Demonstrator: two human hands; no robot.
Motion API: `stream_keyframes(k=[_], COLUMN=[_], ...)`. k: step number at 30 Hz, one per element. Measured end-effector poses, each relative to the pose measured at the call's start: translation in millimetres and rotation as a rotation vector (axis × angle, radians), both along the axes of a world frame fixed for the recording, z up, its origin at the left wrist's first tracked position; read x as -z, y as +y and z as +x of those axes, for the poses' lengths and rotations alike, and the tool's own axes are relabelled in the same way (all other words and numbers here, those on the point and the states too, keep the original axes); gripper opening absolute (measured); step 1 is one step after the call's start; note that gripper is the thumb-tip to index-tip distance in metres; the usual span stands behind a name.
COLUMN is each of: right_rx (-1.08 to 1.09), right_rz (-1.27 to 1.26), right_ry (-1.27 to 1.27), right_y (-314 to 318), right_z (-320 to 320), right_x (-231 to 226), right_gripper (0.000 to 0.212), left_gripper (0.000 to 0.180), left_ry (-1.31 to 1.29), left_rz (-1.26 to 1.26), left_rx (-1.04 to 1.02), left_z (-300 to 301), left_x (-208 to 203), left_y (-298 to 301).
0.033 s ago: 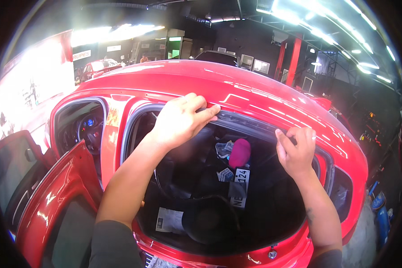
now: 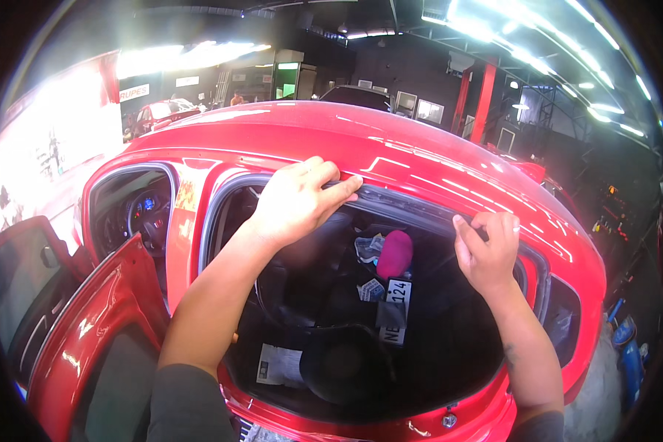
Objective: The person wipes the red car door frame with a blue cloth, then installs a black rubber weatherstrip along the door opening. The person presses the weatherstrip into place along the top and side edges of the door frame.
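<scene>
A red car (image 2: pixel 287 136) fills the middle, its rear door open. Along the top edge of the rear door opening runs a black rubber door seal (image 2: pixel 412 204). My left hand (image 2: pixel 302 199) pinches this seal near the middle of the roof edge, thumb and forefinger pressed together on it. Farther right, my right hand (image 2: pixel 488 247) grips the seal near the opening's rear corner, fingers curled in and thumb up against the strip. Between both hands the seal lies close along the red roof frame. Just what is under the fingertips is partly hidden.
The open red rear door (image 2: pixel 99 324) stands at my left. Inside the car lie a magenta rounded item (image 2: pixel 395 254), a licence plate (image 2: pixel 395 313) and a paper sheet (image 2: pixel 280 365). A red post (image 2: pixel 483 103) rises behind; a blue object (image 2: pixel 628 353) stands at far right.
</scene>
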State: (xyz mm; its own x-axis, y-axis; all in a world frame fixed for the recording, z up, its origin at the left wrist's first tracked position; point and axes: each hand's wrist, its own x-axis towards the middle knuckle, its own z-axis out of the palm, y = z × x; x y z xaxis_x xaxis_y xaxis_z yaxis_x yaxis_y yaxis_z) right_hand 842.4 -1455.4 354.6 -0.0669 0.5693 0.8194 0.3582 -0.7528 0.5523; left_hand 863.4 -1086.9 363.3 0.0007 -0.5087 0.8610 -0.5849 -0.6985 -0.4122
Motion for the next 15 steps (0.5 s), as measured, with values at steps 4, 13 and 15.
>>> stream_keyframes(k=[4, 13, 15], right_rx=[0.012, -0.114, -0.134], right_rz=[-0.012, -0.027, -0.031], right_ry=[-0.041, 0.031, 0.014], right_y=[6.0, 70.0, 75.6], right_z=[-0.8, 10.9, 16.1], right_x=[-5.0, -16.2, -19.1], right_gripper=[0.031, 0.033, 0.032], left_gripper=[0.036, 0.043, 0.038], left_ry=[-0.099, -0.295, -0.289], left_rz=[0.004, 0.037, 0.029], left_rx=[0.019, 0.036, 0.019], left_z=[19.2, 24.0, 21.2], left_x=[5.9, 14.0, 13.3], left_y=[5.1, 3.5, 3.4])
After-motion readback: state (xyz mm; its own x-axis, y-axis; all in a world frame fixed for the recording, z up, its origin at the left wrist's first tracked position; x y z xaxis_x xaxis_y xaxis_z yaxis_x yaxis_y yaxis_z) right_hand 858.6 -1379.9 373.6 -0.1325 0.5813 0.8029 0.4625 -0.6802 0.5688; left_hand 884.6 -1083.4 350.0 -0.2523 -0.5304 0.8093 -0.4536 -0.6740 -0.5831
